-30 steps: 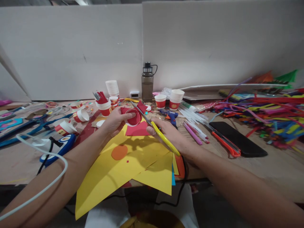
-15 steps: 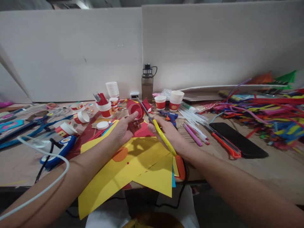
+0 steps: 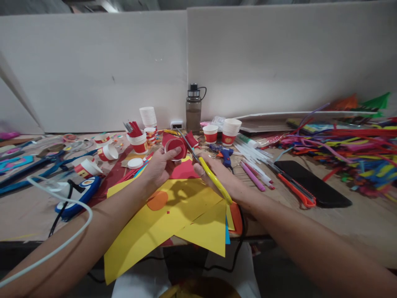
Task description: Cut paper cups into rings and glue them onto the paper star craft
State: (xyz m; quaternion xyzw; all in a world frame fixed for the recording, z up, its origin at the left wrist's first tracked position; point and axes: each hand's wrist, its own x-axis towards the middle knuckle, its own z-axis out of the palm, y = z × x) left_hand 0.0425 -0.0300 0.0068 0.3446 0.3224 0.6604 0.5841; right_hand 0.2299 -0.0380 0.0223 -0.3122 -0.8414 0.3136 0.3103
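Note:
My left hand (image 3: 163, 165) is closed on a piece of red paper (image 3: 174, 150), thumb on its front. A round shape with a paler rim shows on the paper, and corners of red paper stick out behind it. In my right hand (image 3: 214, 169) is a pair of scissors (image 3: 214, 180) with yellow handles. The blades point up and away, right beside the red paper's edge; whether they touch it I cannot tell. Below both hands lie yellow paper sheets (image 3: 149, 231), with an orange paper circle (image 3: 157, 200) on top. Some red paper (image 3: 186, 169) lies just beyond them.
A water bottle (image 3: 193, 111) stands at the back by the white panel. Around it are paper cups (image 3: 210, 134) and a blue glue gun (image 3: 226, 155). On the right lie a utility knife (image 3: 296, 190), a black phone (image 3: 313, 184) and pipe cleaners (image 3: 350, 153). A white cable (image 3: 88, 215) crosses my left forearm.
My left hand has shifted slightly left with the red paper, whose round face is turned more toward me. The scissors stay at about the same place, and the view has moved a little.

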